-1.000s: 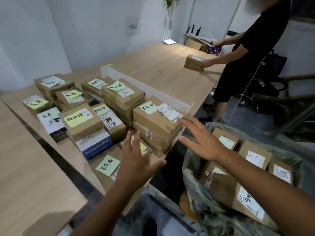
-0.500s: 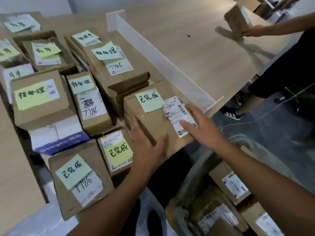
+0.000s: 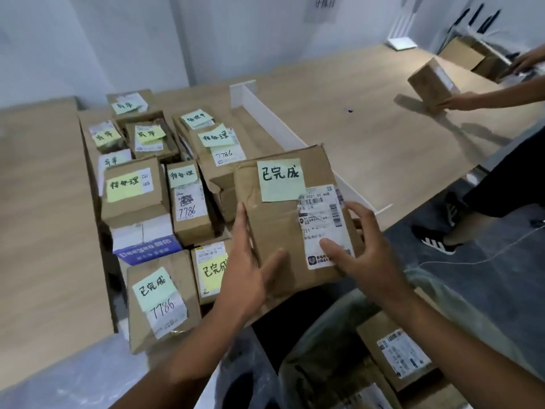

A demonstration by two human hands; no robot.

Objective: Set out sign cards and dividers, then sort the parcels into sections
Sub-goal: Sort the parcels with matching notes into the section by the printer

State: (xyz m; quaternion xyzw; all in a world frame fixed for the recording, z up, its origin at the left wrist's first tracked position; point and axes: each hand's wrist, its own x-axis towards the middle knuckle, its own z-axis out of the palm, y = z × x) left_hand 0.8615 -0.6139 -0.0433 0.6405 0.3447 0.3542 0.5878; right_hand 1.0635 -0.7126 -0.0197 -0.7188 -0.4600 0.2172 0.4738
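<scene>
From the head view, a large brown cardboard parcel with a pale green sticky note and a white shipping label (image 3: 290,219) is seen raised at the near right corner of the crowded section of the light wooden table (image 3: 368,137), tilted up toward the camera, just beside the near end of the white upright divider board (image 3: 265,113). It is gripped from both sides: the left hand (image 3: 250,270) is laid flat along its left edge, fingers together and thumb hooked over the top face, while the right hand (image 3: 365,249) is spread over the label, thumb pressed on the printed paper and fingers wrapped round the right edge. The carton looks creased and dented, taped across the top, so some give in the walls is to be expected; moderate weight is judged from the two-handed hold. The glossy label and tape may prove slippery, so bare cardboard at the side edges and under the bottom corners would be the safer purchase. Smaller brown parcels bearing yellow and green notes (image 3: 132,190) are packed close along its left. More labelled boxes are glimpsed in a bag (image 3: 339,335) below the table's near edge.
</scene>
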